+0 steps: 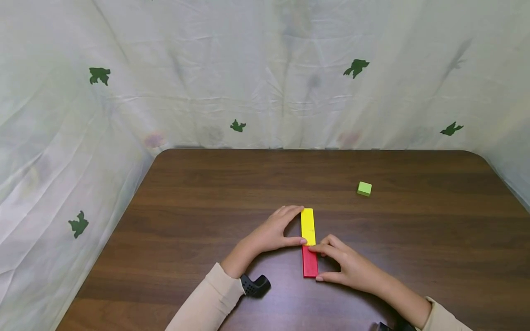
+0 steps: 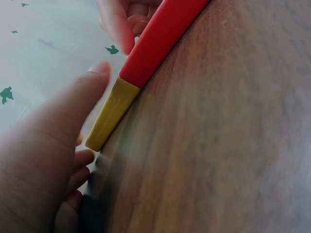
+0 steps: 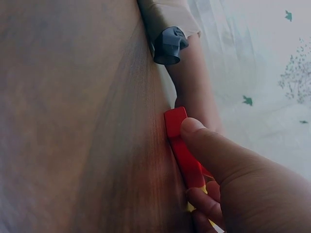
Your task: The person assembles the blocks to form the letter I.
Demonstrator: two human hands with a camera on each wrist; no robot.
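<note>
A yellow block (image 1: 308,225) and a red block (image 1: 310,263) lie end to end in one line on the brown table. My left hand (image 1: 271,232) holds the yellow block lengthwise, fingers at its far end and thumb by the joint with the red one. From the right, my right hand (image 1: 354,266) grips the red block, the thumb at its near end and the index finger near the joint. In the left wrist view the ends of the red block (image 2: 158,43) and yellow block (image 2: 112,114) meet. The right wrist view shows the right thumb against the red block (image 3: 176,121).
A small light green block (image 1: 364,188) sits farther back on the table (image 1: 207,184), to the right of the hands. Pale cloth (image 1: 265,69) with green leaf shapes hangs behind and beside the table. A black wrist device (image 1: 256,286) is on the left wrist.
</note>
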